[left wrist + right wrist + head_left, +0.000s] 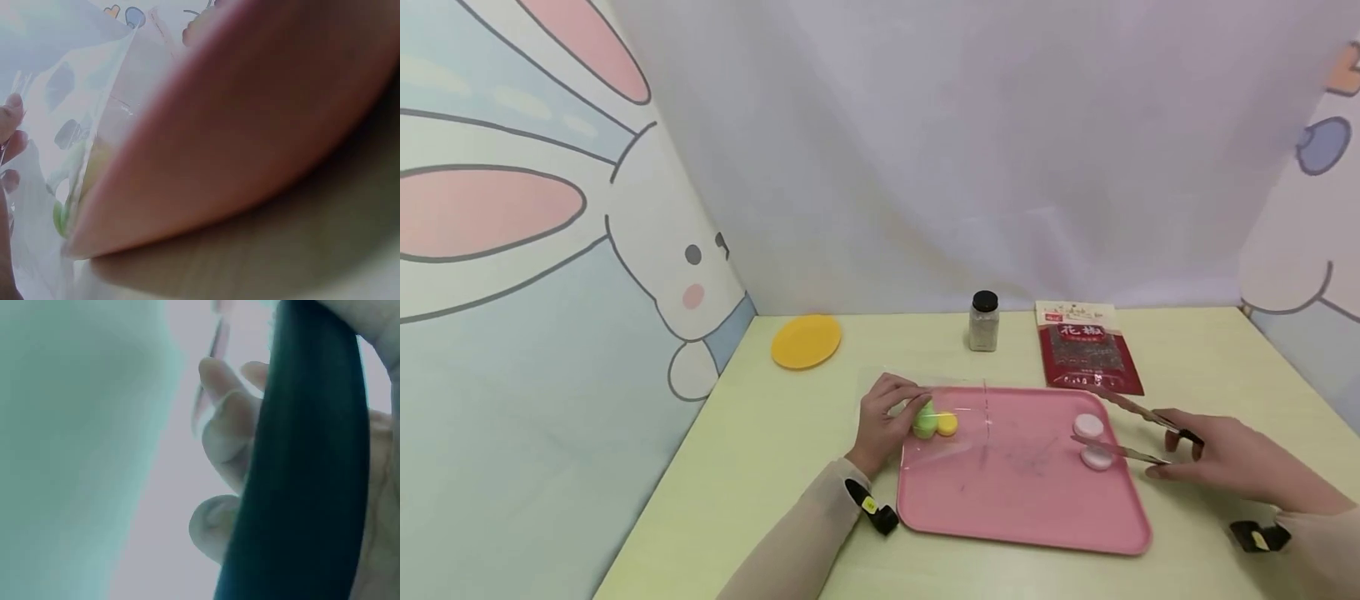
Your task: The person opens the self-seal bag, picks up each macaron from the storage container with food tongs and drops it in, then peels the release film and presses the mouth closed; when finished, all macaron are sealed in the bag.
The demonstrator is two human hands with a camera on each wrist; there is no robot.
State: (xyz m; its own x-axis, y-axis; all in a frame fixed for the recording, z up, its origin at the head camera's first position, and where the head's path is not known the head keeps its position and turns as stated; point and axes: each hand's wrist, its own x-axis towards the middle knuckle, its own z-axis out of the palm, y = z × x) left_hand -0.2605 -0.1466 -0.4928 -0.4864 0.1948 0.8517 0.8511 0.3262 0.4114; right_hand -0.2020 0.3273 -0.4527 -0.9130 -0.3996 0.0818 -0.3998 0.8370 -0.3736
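Tongs [1142, 412] fill the right grip [1225, 454], a bare hand with fingers and thumb curled round them, and their two arms stand spread apart. One arm reaches across the tray's right end, its tip by the nearby white pieces; the other ends farther back, close to the rear rim. Upper white piece [1088, 423] and lower white piece [1097, 459] lie one behind the other, just left of the right grip and near the tongs, the lower arm passing between or over them; whether it touches either, I cannot tell.

The left grip [883, 421] pinches a clear plastic bag [966, 400] that spreads over the tray's back left corner. Right beside its thumb is something green [926, 426], partly hidden by the fingers, with a yellow round piece [947, 423] next to it. Both show through the plastic; inside the bag or beneath it, I cannot say.

All these small pieces are at the pink tray [1015, 492], which sits on the pale counter [760, 467]. Behind it stands an upright jar [983, 331] with a black lid; to that jar's right, a red packet [1086, 354] lies flat. Farther left is a yellow plate [806, 342]. A pale curtain [925, 167] hangs behind everything.
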